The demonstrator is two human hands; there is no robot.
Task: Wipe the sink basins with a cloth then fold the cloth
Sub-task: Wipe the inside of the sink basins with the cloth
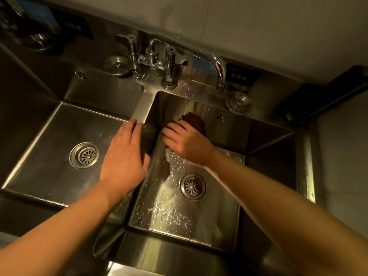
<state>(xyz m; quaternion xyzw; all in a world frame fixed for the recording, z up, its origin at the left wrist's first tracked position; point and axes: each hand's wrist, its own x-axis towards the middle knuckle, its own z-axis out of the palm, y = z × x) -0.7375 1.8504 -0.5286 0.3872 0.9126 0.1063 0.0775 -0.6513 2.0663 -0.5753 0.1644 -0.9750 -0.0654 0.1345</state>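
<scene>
Cloth (196, 121) bunched under gripping right hand (186, 140), left hand (124, 154) flat, label unreadable

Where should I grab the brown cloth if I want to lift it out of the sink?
Grab the bunched top of the brown cloth, the part sticking out past the right hand, coming from above. It lies crumpled against the right basin's back wall, so the side and back are blocked.

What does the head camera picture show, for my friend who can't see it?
A person's right hand presses a dark cloth against the back of the wet right sink basin. Their left hand lies flat on the divider between the two steel basins, under a tap.
</scene>
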